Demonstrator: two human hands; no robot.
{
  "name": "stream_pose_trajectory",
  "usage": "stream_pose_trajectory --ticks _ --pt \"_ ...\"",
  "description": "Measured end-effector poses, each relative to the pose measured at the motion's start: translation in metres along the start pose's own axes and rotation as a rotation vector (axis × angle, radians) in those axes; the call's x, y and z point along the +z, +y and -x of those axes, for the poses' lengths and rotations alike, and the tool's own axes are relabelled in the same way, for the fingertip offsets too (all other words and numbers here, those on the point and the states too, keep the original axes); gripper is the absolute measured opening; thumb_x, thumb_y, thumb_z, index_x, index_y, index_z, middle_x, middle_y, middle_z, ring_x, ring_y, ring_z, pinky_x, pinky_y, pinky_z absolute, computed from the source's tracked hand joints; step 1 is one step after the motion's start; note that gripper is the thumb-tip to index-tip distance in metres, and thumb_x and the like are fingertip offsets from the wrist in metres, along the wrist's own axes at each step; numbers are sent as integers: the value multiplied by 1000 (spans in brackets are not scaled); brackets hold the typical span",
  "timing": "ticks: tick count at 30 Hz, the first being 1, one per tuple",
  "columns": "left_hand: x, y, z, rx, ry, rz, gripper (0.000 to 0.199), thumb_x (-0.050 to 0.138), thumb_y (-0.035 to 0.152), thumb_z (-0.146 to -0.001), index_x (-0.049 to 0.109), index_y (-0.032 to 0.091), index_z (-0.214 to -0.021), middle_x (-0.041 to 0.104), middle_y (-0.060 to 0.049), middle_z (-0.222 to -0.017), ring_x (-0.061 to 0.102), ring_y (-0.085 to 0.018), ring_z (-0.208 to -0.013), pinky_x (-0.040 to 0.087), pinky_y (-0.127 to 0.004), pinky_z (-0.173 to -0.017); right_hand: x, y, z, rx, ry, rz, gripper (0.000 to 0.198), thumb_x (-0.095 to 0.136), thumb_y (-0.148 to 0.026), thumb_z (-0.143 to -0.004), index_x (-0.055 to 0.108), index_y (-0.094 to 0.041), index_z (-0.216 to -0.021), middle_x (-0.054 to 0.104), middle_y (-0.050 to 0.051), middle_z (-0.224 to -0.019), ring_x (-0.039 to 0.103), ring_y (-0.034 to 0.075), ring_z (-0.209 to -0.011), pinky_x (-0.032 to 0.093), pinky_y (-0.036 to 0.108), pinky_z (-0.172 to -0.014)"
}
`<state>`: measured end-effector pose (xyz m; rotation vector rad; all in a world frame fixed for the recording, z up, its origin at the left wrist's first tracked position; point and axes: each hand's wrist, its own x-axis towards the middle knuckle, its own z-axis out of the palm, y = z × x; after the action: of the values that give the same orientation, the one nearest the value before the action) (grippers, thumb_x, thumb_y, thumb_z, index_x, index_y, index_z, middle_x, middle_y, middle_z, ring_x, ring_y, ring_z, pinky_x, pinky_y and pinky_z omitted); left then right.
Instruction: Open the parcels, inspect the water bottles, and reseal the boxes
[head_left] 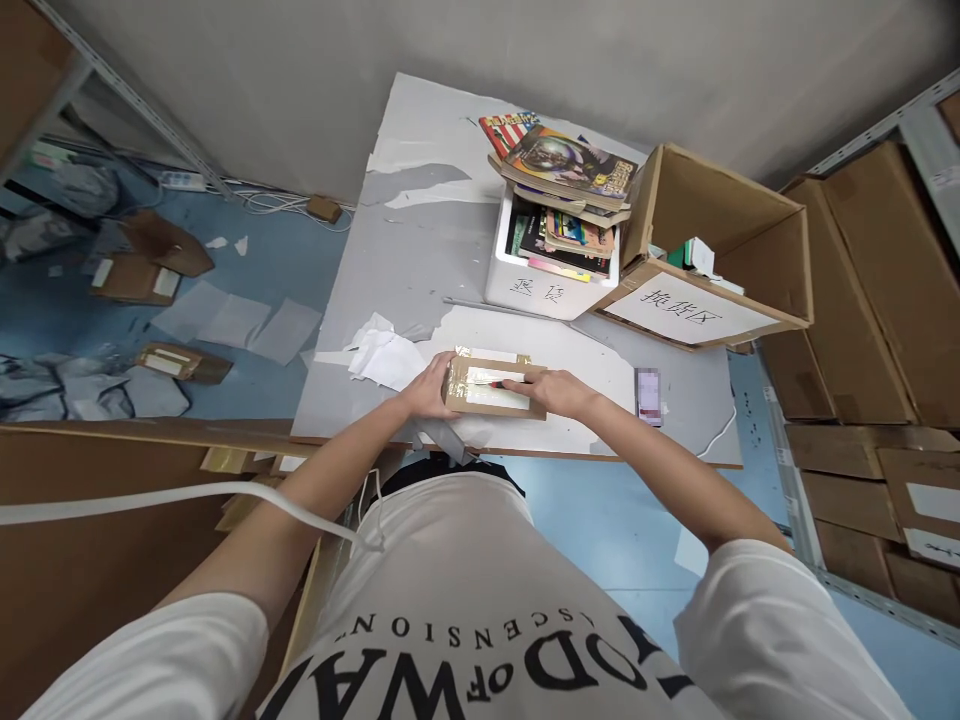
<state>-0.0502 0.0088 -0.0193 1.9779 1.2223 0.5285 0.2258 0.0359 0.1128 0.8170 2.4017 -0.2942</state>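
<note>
Book stack [568, 170] on white bin [525, 285], phone [649, 394] nearby

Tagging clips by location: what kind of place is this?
Likely a stockroom or returns packing area. The person's hands hold a taped cardboard parcel on a worn table, beside a white bin of books, a labelled open carton, and metal shelving stacked with flat boxes.

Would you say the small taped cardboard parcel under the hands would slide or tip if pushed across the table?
The taped cardboard parcel lies flat and low, so it would probably slide, not tip. Its glossy tape may feel slippery. The left hand and right hand cover its ends easily, so it is likely light.
</note>
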Motion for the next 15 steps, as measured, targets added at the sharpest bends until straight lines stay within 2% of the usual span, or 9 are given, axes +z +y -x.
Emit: stream_pose_trajectory --ticks 3,8,15 --pt "0 0 -1 11 -5 -8 120 82 44 -44 18 13 -141 31 -18 -137 35 -37 -131 34 -47 -110 9 12 27 76 -45 41 66 33 -4 -88 29 -35 -146 61 11 -115 65 21 -86 41 27 -64" --pt "1 2 -3 -16 -6 -26 118 82 45 -44 19 14 -140 32 -16 -136 38 -35 -128 34 -46 -110 30 35 68 154 -106 77 75 36 0 -82 23 -35 -148 64 9 -103 65 20 -76 37 27 -58" --pt "1 4 -3 -29 -6 -37 120 83 47 -43 19 15 -140 33 -16 -136 39 -35 -128 35 -45 -110 47 40 81 207 -42 88 77 40 1 -81 25 -36 -147 63 8 -103 62 18 -78 35 25 -58"
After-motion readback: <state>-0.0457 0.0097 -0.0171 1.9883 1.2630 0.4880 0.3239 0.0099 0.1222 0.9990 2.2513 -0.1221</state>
